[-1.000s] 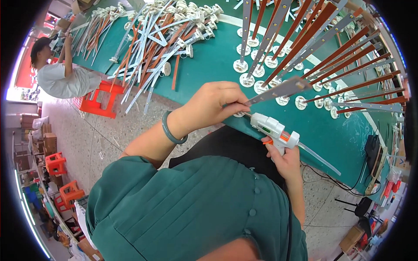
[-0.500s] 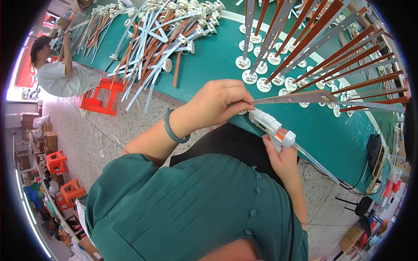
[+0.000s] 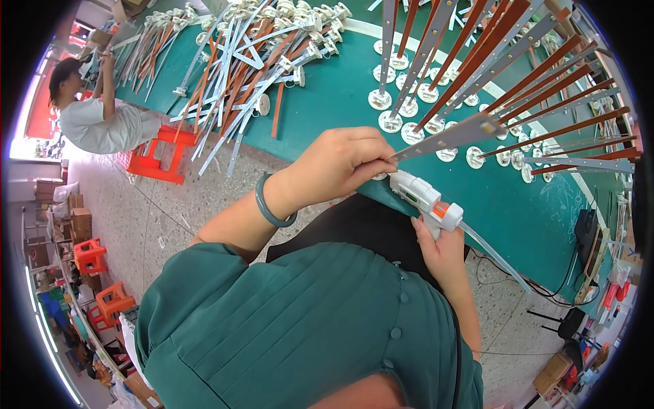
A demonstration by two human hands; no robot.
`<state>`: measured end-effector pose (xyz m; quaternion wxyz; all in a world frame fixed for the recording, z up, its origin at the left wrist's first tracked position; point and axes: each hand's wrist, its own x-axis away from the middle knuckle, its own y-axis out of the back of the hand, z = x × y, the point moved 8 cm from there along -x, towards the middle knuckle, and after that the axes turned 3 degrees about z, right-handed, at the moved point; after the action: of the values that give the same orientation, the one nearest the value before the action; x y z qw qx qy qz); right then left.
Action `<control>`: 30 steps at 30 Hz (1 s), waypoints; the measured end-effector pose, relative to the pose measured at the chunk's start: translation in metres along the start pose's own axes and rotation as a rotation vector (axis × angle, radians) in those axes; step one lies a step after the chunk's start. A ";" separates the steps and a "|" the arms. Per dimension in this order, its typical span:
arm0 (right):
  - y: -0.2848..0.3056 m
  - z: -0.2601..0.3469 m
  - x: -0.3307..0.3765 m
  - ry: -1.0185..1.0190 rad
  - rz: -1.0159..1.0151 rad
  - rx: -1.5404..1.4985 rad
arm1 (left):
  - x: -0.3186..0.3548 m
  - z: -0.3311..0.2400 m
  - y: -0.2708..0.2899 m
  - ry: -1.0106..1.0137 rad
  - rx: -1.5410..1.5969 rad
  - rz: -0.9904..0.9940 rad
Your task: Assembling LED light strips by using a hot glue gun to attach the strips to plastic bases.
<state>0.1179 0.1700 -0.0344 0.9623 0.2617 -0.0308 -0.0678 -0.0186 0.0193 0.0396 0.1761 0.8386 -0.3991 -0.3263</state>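
My left hand (image 3: 340,158) pinches the lower part of a grey LED strip (image 3: 446,138) on a flat bar, whose far end rises toward the upper right. Just beneath those fingers a bit of a round white base (image 3: 379,176) shows at the table's edge; the rest of it is hidden. My right hand (image 3: 441,251) is wrapped round the handle of a white glue gun (image 3: 419,194) with an orange part. Its nozzle points at the base of the strip, close to my left fingertips. A clear glue stick (image 3: 494,253) sticks out of the gun's back end.
Many upright LED strips on round white bases (image 3: 413,133) stand across the green table (image 3: 327,109). A loose heap of strips with bases (image 3: 252,61) lies at the far left. Black cables (image 3: 545,290) run along the right edge. Another person (image 3: 102,123) works beside a red stool (image 3: 163,153).
The free end of the held strip has swung upward and slightly left. Both hands and the glue gun stay almost where they were.
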 end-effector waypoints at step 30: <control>0.002 -0.020 -0.008 -0.205 0.073 -0.385 | -0.012 0.005 -0.005 0.010 0.027 0.077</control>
<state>0.1120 0.1830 -0.0509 0.9881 0.0638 -0.1244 -0.0639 -0.0250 0.0312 0.0376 0.1793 0.8265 -0.4346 -0.3096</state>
